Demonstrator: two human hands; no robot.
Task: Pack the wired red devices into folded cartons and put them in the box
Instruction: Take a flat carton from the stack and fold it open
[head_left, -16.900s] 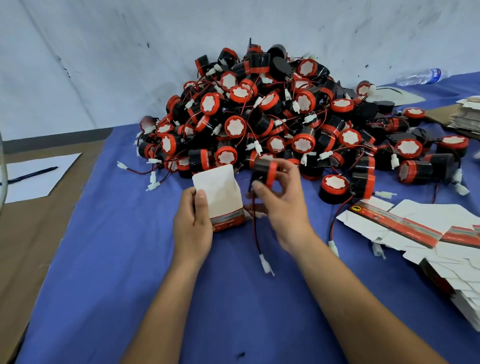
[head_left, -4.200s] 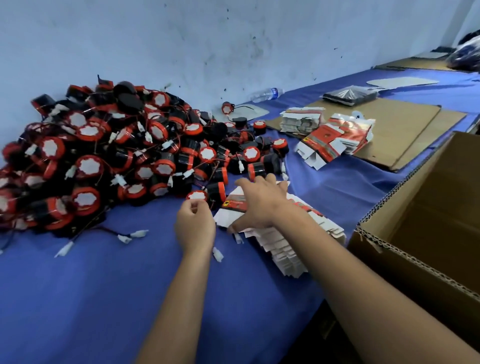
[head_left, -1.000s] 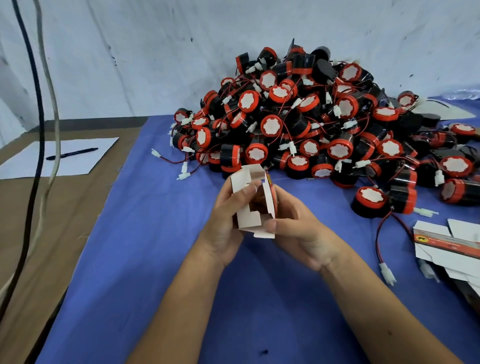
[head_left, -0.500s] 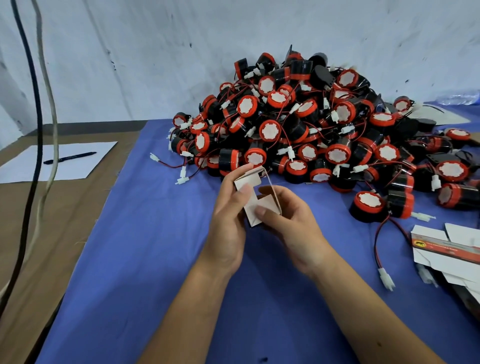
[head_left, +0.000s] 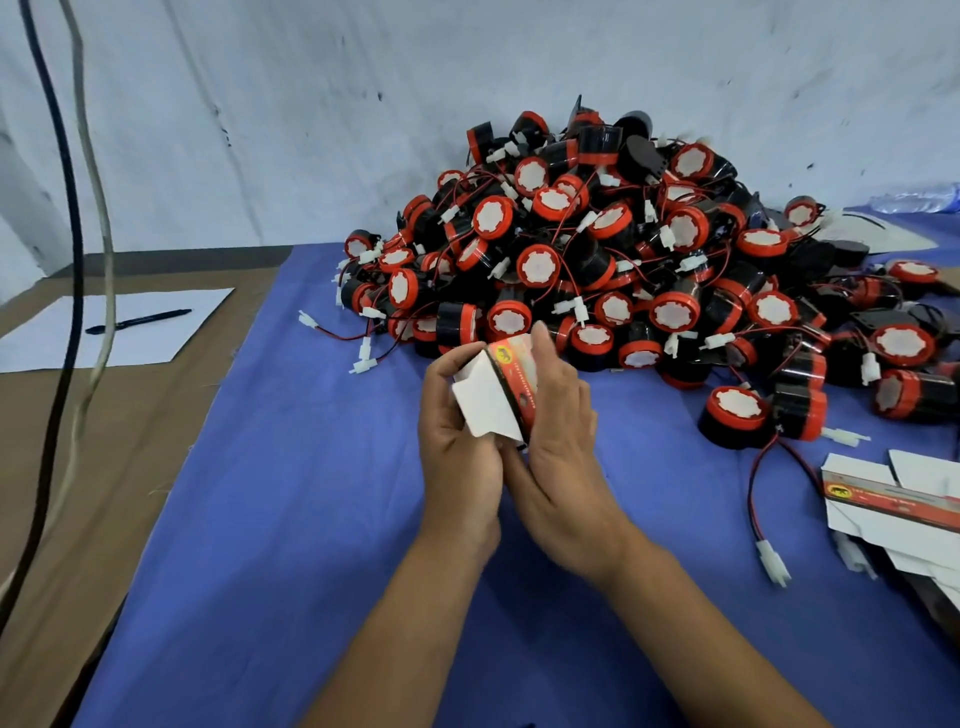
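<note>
Between both hands, above the blue cloth, is a small white carton (head_left: 488, 402) with a red printed band. My left hand (head_left: 457, 441) grips its white side, thumb curled over the top edge. My right hand (head_left: 558, 415) wraps its red side, fingers reaching over the top. A large pile of red and black wired devices (head_left: 613, 260) rises just behind the hands against the wall. Two more such devices (head_left: 758, 415) lie apart at the right. A stack of flat cartons (head_left: 893, 506) lies at the right edge. The packing box is out of view.
A blue cloth (head_left: 291, 519) covers the table. On bare brown board at the left lie a white sheet (head_left: 156, 338) and a black pen (head_left: 137, 320). Two cables (head_left: 72, 260) hang down at the left. A plastic bottle (head_left: 914, 197) lies far right by the wall.
The carton went from open flaps folded by my fingers to a closed shape turned with its red band up. My right hand now wraps over it.
</note>
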